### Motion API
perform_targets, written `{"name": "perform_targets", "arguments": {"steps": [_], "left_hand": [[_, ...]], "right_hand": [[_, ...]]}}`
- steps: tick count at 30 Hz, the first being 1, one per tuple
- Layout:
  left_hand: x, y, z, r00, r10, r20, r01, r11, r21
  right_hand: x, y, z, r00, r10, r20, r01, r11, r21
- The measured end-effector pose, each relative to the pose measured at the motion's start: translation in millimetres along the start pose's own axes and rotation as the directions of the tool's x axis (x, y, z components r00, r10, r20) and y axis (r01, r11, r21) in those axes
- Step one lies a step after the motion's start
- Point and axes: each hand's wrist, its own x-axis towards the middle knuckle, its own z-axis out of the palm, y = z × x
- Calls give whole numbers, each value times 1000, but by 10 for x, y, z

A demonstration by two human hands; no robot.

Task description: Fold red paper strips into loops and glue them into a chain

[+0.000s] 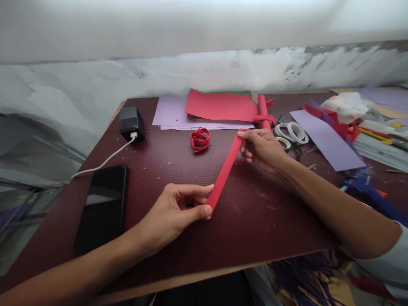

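- The left hand (pixel 178 208) pinches the near end of a red paper strip (pixel 225 172), thumb and fingertips closed on it.
- The right hand (pixel 263 149) grips the far end between thumb and fingers; the single strip slants between the hands, over the middle of the dark red tabletop (pixel 255 233).
- One red paper coil (pixel 200 140) lies just left of the strip's far end; the space between the coil and the left hand holds only small scraps.
- At the far side lie several lilac sheets (pixel 168 111), overlapped by one red sheet (pixel 219 106), with green paper (pixel 245 92) showing beneath; one red paper tube (pixel 262 104), ringed by a red band, stands in the way just beyond the right hand.
- Right of that hand are at least three tape rolls (pixel 290 129); farther right lie a separate lilac sheet (pixel 330 140), red folded paper (pixel 334 121) and a plastic bag (pixel 346 104), whose faint red marks are too small to read.
- One blue glue gun (pixel 369 191) sits at the right, partly hidden by the right forearm.
- At the left are one black smartphone (pixel 103 208), screen up, and farther off one black charger block (pixel 131 121); one white cable (pixel 105 165) plugs into the block; no brand is legible on either.
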Motion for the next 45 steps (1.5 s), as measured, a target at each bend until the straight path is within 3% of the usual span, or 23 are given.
{"name": "perform_targets", "arguments": {"steps": [6,8,10,12,14,15,17,20,26,34,40,45], "left_hand": [[5,-21,23,999,40,-24,-40,999,3],[29,-35,24,993,90,-80,-93,995,-37],[53,-49,19,979,137,-152,-151,985,-86],[68,-61,12,963,177,-203,-203,973,-113],[73,-70,10,953,214,-213,-242,964,-112],[74,-74,11,951,230,-206,-256,960,-112],[77,-84,18,953,241,-181,-265,957,-120],[87,-95,33,960,235,-155,-257,955,-147],[92,-92,49,950,255,-180,-281,950,-136],[76,-94,45,962,198,-190,-221,970,-105],[66,-83,57,977,176,-119,-189,975,-114],[42,-43,66,985,137,-102,-147,984,-98]], "right_hand": [[97,-36,-143,978,-51,-203,66,995,69],[52,-33,-98,979,-41,-199,54,997,61],[-70,-17,41,996,-4,-88,7,999,36],[-240,2,228,988,69,137,-64,997,-41],[-404,17,393,906,153,395,-99,983,-153],[-468,23,450,869,174,463,-104,979,-174],[-546,31,508,835,190,516,-107,977,-186],[-563,39,499,843,197,501,-119,976,-184],[-555,31,475,784,239,574,-157,969,-189],[-567,37,506,795,227,562,-131,970,-207],[-522,14,505,884,127,450,-64,986,-153],[-474,43,468,910,108,399,-73,992,-100]]}}
